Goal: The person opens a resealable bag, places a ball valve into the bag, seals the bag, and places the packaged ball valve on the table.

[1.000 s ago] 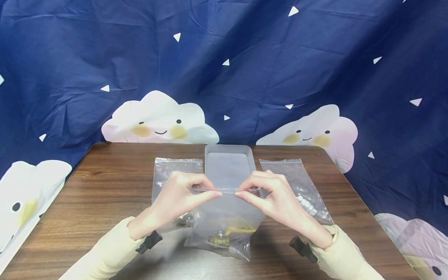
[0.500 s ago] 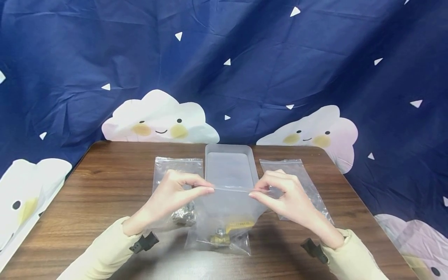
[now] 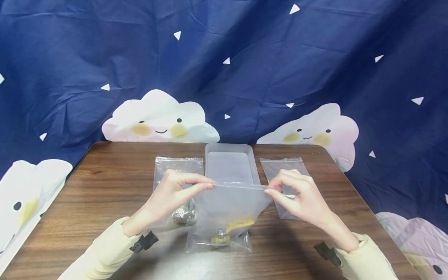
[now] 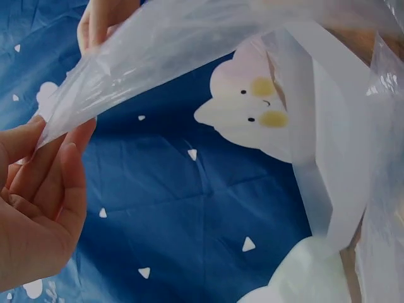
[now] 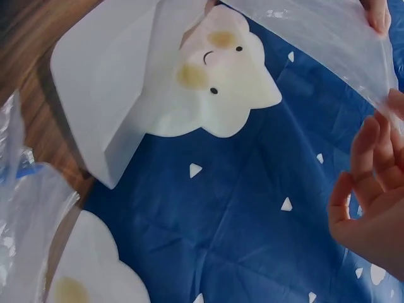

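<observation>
Head view: left hand (image 3: 173,194) and right hand (image 3: 297,192) each pinch one end of the top seal strip of a clear zip bag (image 3: 224,212), held up over the tabletop (image 3: 105,194) near the front edge, bottom of the bag resting on the wood. Inside at the bag's 6 o'clock, a brass fitting (image 3: 218,238) with a yellow tag (image 3: 239,224). White plastic tray (image 3: 229,163) at 12 o'clock from the held bag, partly behind it. Second bag (image 3: 178,167) at 10 o'clock under the left hand, shiny metal parts (image 3: 183,214) in its lower end. Third bag (image 3: 285,171) at 2 o'clock, flat under the right hand. Blue cloud-print cloth (image 3: 245,70) behind. Left wrist view: left hand (image 4: 38,202), thumb and fingers closed on the bag's corner, film (image 4: 189,38) stretching off to 1 o'clock; tray (image 4: 328,145) at 3 o'clock. Right wrist view: right hand (image 5: 372,189), fingers curled, fingertips gripping the bag's edge (image 5: 328,38) at 12 o'clock; tray (image 5: 107,82) at 10 o'clock, another bag (image 5: 25,208) at 8 o'clock.
</observation>
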A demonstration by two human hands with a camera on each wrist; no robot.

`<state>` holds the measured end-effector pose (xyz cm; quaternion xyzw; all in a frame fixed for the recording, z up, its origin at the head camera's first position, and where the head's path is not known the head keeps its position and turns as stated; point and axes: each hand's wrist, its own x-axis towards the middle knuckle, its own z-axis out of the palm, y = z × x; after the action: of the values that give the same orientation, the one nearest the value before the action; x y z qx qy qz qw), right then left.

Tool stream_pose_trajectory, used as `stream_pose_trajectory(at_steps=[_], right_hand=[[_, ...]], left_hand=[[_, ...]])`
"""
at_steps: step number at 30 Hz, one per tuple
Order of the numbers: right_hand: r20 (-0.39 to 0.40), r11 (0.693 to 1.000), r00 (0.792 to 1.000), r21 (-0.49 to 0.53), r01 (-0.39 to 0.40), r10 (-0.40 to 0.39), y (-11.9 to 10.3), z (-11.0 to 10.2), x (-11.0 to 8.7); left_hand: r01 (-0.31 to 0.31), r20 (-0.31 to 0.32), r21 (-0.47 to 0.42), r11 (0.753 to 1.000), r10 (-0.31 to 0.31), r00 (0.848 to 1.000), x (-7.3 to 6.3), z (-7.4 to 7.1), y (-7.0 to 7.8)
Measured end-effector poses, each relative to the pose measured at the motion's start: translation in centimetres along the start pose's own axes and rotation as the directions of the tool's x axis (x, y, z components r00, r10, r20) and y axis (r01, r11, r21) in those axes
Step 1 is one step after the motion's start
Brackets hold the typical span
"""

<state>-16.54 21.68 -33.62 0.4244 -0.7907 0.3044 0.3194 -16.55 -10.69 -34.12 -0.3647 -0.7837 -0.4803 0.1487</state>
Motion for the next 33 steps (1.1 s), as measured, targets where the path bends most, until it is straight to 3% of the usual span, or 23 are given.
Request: stream_pose_trajectory(at_steps=[17,20,23,26,28,33], right_hand=[[-0.049,0.997,0.999,0.067,0.026,-0.023,0.7,0.1,-1.4],[-0.027,0.993,1.0,0.117,-0.007,0.01,0.8,0.1,-1.5],[0.063,0.971,0.996,0.225,-0.078,0.066,1.0,0.2,-2.1],[0.219,0.932,0.971,0.326,-0.161,0.092,1.3,0.6,-3.0],[0.334,0.913,0.935,0.332,-0.238,0.122,1.4,1.1,-3.7],[0.501,0.912,0.837,0.201,-0.358,0.218,1.2,2.9,-4.8]], left_hand=[[-0.045,0.009,-0.061,0.997,0.046,0.999,-0.1,-0.1,0.0],[-0.04,0.005,-0.102,0.994,0.041,0.999,-0.1,0.1,0.0],[-0.037,0.008,-0.15,0.988,0.039,0.999,0.0,0.5,0.0],[-0.051,0.013,-0.178,0.983,0.055,0.998,0.1,0.9,0.0],[-0.062,0.018,-0.189,0.98,0.066,0.998,0.1,1.0,0.1],[-0.085,0.023,-0.174,0.981,0.09,0.996,0.2,1.1,0.4]])
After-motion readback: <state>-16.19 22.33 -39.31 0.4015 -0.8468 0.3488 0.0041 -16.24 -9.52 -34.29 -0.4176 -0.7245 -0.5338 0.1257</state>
